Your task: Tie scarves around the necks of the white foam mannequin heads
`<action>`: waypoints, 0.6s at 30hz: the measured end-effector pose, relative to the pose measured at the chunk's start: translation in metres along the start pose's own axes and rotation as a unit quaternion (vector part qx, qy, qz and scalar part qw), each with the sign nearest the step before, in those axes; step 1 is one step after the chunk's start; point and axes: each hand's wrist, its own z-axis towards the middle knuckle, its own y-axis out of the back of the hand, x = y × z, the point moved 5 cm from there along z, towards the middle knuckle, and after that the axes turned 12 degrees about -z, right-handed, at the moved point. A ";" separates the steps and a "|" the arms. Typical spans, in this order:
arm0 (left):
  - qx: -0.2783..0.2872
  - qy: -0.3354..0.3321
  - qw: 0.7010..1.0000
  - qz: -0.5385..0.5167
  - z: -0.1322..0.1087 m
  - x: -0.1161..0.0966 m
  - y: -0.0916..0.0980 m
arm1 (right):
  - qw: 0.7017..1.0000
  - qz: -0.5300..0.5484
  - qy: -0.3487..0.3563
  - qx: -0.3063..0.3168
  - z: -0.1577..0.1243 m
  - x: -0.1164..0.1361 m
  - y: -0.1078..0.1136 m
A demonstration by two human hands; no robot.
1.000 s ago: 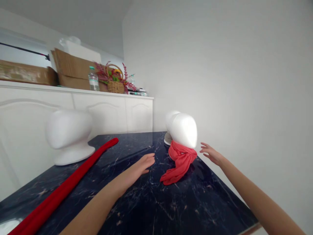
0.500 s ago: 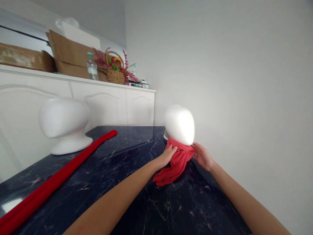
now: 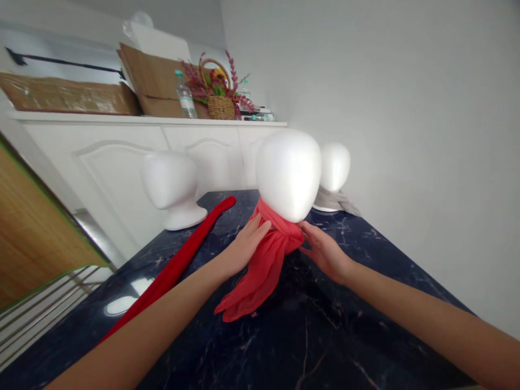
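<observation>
A white mannequin head (image 3: 288, 173) stands upright on the dark marbled table, a coral-red scarf (image 3: 264, 271) wrapped and gathered around its neck. One tail of the scarf hangs down and spreads on the tabletop toward the left. My left hand (image 3: 246, 244) lies against the scarf on the left of the neck, thumb apart from the stretched fingers. On the other side, my right hand (image 3: 327, 254) touches the gathered part with its fingertips, fingers spread. Any fold between the fingers is hidden.
A bright red rolled cloth (image 3: 179, 265) lies along the table's left, beside a bare mannequin head (image 3: 173, 181). Behind right, another head (image 3: 335, 165) wears a grey scarf (image 3: 329, 200). Cartons, a bottle (image 3: 187, 100) and a flower basket (image 3: 221, 107) top the white cabinet (image 3: 134, 146).
My view has shifted, so the scarfed head appears larger and nearer. The head with the grey scarf now shows behind it. Both hands stay at the coral-red scarf.
</observation>
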 end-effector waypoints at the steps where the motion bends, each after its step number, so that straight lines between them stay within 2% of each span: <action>1: 0.009 0.004 1.000 0.003 -0.011 0.002 0.004 | 1.000 -0.006 -0.001 0.007 0.000 -0.003 -0.008; 3: 0.018 0.031 0.999 -0.005 -0.029 0.011 0.010 | 1.000 -0.021 -0.004 0.014 0.000 -0.012 -0.019; 6: -0.002 0.069 0.998 -0.011 -0.048 0.030 0.014 | 0.999 -0.043 0.000 0.009 -0.002 -0.026 -0.028; 10: -0.015 0.075 0.997 0.001 -0.054 0.044 0.016 | 0.997 -0.080 0.010 0.013 -0.012 -0.031 -0.030; 13: -0.025 0.078 0.996 -0.040 -0.048 0.047 0.020 | 0.996 -0.081 -0.030 0.006 -0.014 -0.030 -0.022; 15: -0.049 0.084 0.993 -0.073 -0.044 0.049 0.024 | 0.993 -0.090 -0.069 -0.033 -0.008 -0.029 -0.011; 18: -0.091 0.128 0.977 -0.146 -0.038 0.054 0.029 | 0.975 -0.149 -0.128 -0.104 0.008 -0.030 0.009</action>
